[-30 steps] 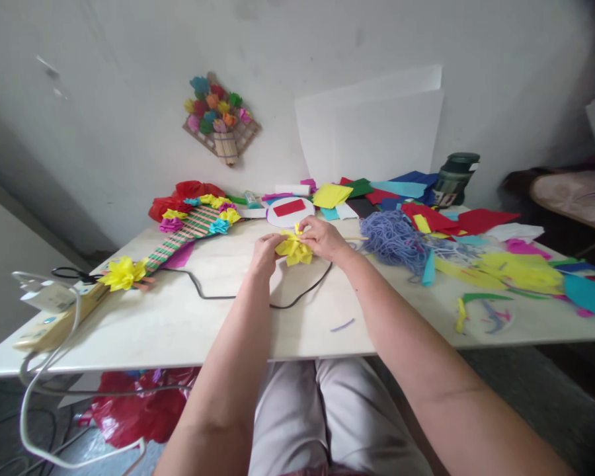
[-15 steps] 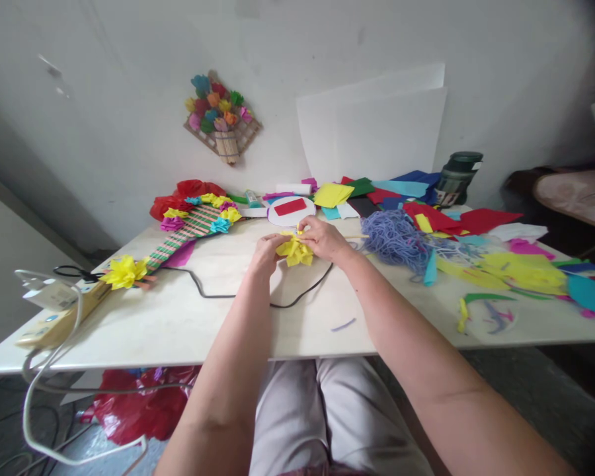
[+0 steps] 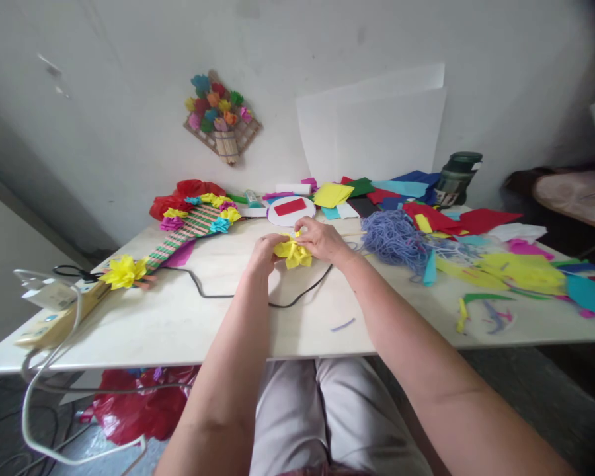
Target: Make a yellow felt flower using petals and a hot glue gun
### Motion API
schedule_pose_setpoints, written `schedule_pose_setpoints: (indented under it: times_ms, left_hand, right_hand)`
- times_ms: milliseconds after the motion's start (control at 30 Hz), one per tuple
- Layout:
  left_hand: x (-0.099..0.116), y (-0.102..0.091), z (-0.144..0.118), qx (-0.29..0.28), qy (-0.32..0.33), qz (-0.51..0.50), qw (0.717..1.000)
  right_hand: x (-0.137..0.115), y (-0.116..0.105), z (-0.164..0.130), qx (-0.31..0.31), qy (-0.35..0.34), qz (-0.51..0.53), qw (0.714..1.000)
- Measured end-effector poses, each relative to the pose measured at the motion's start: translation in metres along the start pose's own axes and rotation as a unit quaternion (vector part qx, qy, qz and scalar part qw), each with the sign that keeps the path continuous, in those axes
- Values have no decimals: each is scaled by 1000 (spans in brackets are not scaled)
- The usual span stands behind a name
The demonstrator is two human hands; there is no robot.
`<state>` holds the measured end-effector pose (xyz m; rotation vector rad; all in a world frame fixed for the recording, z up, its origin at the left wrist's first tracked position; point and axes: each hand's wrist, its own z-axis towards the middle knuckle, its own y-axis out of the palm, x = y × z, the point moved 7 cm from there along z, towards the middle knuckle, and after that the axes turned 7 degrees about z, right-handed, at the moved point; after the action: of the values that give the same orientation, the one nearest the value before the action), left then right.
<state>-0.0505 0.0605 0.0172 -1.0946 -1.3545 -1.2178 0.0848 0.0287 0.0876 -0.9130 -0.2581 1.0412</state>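
Note:
Between both hands, over the middle of the table, is a yellow paper flower (image 3: 296,254). My left hand (image 3: 266,254) is closed on its left side. My right hand (image 3: 323,240) pinches the flower's right upper part, and a thin pale stick (image 3: 352,234) shows beyond that hand. Just behind the hands lies a white oval piece with a red rectangle (image 3: 291,207). To the left rests a green woven fan-like piece (image 3: 191,231) with paper flowers around its edge and a larger yellow flower (image 3: 125,272) at its narrow end. My fingertips are partly hidden.
A tangle of purple yarn (image 3: 395,239) and paper scraps (image 3: 523,271) cover the right side. Coloured sheets (image 3: 333,194) and a dark green bottle (image 3: 459,178) stand at the back. A black cord (image 3: 213,295) crosses the table; a power strip (image 3: 62,320) lies left.
The flower and both hands have shifted very slightly left. The right fingers have moved a little at the flower's top. Everything else stays put.

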Motion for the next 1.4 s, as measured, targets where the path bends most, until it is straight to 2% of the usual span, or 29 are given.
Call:
schedule_pose_setpoints:
  times_ms: [167, 333, 433, 600, 867, 1067, 1167, 1300, 1400]
  left_hand:
    - [6, 0, -4, -13, 30, 26, 999]
    - [7, 4, -5, -55, 29, 6, 998]
    - [7, 5, -6, -60, 21, 18, 998]
    - [6, 5, -6, -54, 22, 42, 997]
    - [4, 4, -1, -21, 59, 86, 994]
    - [6, 5, -4, -21, 48, 60, 997]
    - [12, 11, -9, -54, 47, 7, 997]
    - [22, 19, -14, -102, 92, -31, 990]
    - [21, 21, -14, -130, 98, -45, 986]
  right_hand:
    - [3, 2, 0, 10, -3, 14, 1000]
    - [9, 2, 0, 18, 2, 27, 999]
    - [11, 4, -1, 14, 6, 24, 1000]
    - [11, 5, -1, 8, 7, 27, 1000]
    - [8, 7, 0, -7, 25, 41, 999]
    - [13, 7, -1, 3, 31, 28, 999]
    - [22, 4, -1, 36, 38, 45, 998]
    - [37, 0, -3, 84, 61, 89, 991]
    - [45, -2, -3, 107, 70, 120, 985]
